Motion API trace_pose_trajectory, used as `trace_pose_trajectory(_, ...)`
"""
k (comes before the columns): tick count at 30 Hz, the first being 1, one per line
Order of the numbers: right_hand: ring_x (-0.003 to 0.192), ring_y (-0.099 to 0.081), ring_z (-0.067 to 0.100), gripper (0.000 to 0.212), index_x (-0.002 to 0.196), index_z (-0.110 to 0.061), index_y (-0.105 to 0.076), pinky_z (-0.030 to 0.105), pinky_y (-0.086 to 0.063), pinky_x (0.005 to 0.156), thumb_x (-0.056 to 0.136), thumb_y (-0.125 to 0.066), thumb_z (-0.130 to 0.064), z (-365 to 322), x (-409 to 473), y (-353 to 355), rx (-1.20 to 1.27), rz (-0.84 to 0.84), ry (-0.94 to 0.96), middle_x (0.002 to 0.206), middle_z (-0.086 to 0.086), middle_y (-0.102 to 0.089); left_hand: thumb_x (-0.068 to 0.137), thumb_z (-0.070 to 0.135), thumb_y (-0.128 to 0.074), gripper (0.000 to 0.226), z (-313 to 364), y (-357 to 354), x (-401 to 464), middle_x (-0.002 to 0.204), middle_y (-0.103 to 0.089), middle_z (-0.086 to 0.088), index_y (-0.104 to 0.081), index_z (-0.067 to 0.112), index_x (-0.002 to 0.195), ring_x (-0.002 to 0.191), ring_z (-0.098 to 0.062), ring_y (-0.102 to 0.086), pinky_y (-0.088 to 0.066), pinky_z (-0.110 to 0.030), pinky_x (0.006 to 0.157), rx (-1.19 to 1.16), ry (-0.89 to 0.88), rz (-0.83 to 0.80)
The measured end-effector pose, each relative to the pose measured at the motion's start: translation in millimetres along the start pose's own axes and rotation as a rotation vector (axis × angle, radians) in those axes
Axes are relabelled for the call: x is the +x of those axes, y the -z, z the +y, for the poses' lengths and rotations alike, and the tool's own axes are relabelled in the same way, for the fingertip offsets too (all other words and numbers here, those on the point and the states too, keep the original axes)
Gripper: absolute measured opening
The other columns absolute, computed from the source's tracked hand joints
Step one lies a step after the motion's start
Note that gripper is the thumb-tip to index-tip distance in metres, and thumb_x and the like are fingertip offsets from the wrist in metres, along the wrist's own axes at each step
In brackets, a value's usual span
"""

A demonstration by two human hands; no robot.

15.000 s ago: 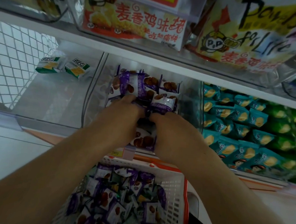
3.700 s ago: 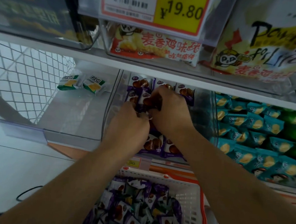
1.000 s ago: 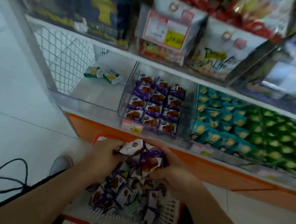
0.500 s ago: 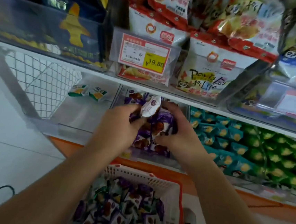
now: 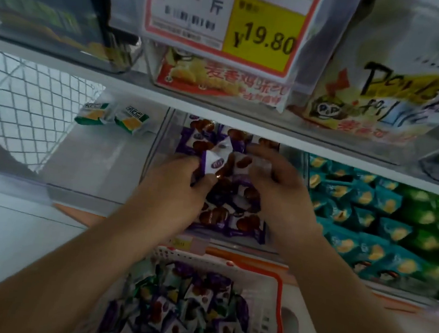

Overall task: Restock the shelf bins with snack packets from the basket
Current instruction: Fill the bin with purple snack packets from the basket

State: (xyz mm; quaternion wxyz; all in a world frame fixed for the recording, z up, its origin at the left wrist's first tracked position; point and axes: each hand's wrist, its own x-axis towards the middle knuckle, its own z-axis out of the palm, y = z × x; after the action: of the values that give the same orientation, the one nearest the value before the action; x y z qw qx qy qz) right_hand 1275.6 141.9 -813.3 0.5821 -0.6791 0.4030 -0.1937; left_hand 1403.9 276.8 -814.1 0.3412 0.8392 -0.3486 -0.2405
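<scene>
Purple snack packets (image 5: 214,163) pinched in left hand (image 5: 176,189) above clear middle shelf bin (image 5: 159,144); right hand (image 5: 278,188) alongside, fingers curled round more packets, blurred. Below, white basket (image 5: 266,283) with orange rim, heaped with same packets. Left, two green-and-yellow packets (image 5: 112,114); right, teal packets (image 5: 356,206). Above, yellow price tag (image 5: 263,33).

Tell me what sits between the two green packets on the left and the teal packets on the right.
In the head view, the clear bin of purple snack packets lies between the green packets and the teal packets, with both hands over it.
</scene>
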Motion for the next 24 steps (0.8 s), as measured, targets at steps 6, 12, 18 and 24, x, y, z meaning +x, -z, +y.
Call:
trace_pose_trajectory(6, 0.102, -0.075, 0.019, 0.032, 0.120, -0.028, -0.068, 0.052, -0.060, 0.093, 0.096, -0.071, -0.007, 1, 2, -2, 0.172, -0.010, 0.020, 0.109, -0.005, -0.078, 0.102, 0.043, -0.057, 0.028, 17, 10, -8, 0.078, -0.072, 0.000, -0.072, 0.021, 0.091, 0.069, -0.010, -0.066, -0.051, -0.034, 0.065, -0.249, 0.104, 0.047)
trace_pose_trajectory(12, 0.098, -0.076, 0.028, 0.028, 0.109, -0.014, -0.075, 0.057, -0.061, 0.087, 0.083, -0.086, -0.017, -4, 3, 2, 0.133, 0.076, 0.088, 0.103, 0.007, -0.079, 0.096, 0.046, -0.062, 0.031, 19, 13, -3, 0.089, -0.078, -0.008, -0.077, 0.019, 0.092, 0.087, -0.030, -0.075, -0.057, -0.059, 0.092, -0.549, 0.233, 0.068)
trace_pose_trajectory(18, 0.110, -0.066, 0.000, 0.034, 0.119, -0.029, -0.073, 0.024, -0.058, 0.090, 0.087, -0.083, -0.022, -14, -13, -8, -0.210, -0.017, 0.334, 0.114, -0.018, -0.068, 0.103, 0.021, -0.057, 0.024, 23, 1, -2, 0.094, -0.079, -0.013, -0.077, 0.008, 0.101, 0.092, -0.025, -0.077, -0.063, -0.037, 0.080, -0.992, 0.321, 0.044)
trace_pose_trajectory(24, 0.093, -0.074, 0.000, 0.010, 0.102, -0.022, -0.076, 0.016, -0.057, 0.077, 0.095, -0.075, -0.014, -21, -11, -5, 0.073, 0.008, 0.298, 0.095, -0.015, -0.078, 0.100, 0.013, -0.058, 0.024, 24, 2, -2, 0.099, -0.076, -0.021, -0.073, -0.004, 0.106, 0.096, -0.033, -0.076, -0.064, -0.038, 0.078, -1.388, 0.396, 0.050)
